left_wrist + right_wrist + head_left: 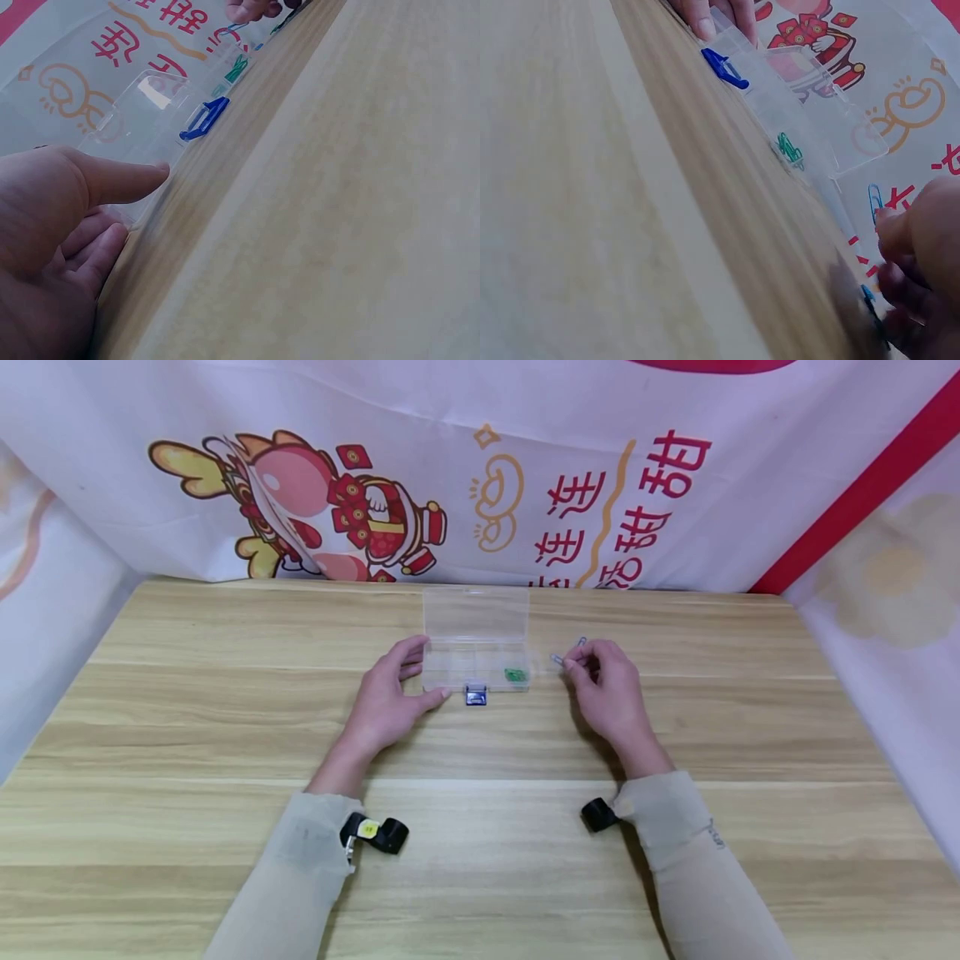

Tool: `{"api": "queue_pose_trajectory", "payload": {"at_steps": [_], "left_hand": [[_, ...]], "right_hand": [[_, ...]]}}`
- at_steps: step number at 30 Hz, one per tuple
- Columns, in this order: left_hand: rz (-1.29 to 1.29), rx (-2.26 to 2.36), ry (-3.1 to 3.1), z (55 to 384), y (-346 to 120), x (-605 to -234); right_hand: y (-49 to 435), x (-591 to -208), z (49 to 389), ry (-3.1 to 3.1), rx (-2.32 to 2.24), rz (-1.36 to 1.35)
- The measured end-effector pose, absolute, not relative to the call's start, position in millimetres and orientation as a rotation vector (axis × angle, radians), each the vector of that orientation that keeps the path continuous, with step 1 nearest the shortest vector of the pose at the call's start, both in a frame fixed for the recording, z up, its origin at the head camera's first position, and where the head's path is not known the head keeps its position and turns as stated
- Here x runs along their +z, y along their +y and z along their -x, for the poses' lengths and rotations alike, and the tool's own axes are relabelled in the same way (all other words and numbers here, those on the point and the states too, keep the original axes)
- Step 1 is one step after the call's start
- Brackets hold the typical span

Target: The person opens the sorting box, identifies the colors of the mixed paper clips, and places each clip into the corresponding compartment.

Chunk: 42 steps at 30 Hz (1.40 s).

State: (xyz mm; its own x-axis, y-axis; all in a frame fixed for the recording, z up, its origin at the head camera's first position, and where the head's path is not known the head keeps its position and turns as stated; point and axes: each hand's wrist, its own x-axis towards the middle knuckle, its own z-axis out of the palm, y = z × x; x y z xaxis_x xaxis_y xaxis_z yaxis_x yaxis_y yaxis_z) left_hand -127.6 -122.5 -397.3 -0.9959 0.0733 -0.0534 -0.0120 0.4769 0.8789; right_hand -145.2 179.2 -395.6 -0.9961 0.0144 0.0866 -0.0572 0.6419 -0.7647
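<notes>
Blue paper clip (557,659), pinched by the right hand (609,689) just right of the open compartment box (474,662), whose left end the left hand (386,695) grips; filling seems underway, apparently calling next for a leftward carry.

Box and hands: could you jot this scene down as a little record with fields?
box: clear, on the wooden table
lid: open
latch: blue, on the near edge
green clips: in the near right compartment
left hand: grips the box's left end
right hand: pinches a blue clip, right of the box
</notes>
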Motion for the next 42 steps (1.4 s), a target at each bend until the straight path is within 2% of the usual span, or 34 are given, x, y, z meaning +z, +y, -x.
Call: {"api": "queue_pose_trajectory", "payload": {"at_steps": [11,20,42], "left_hand": [[-0.053,1.553,2.633,127,-122,-396],[-0.049,1.545,2.636,127,-122,-396],[-0.029,1.545,2.631,128,-121,-396]], "right_hand": [[177,-386,146,-2.742,1.47,-0.015],[172,-385,150,-2.742,1.485,0.039],[143,-383,162,-2.797,1.498,-0.029]]}}
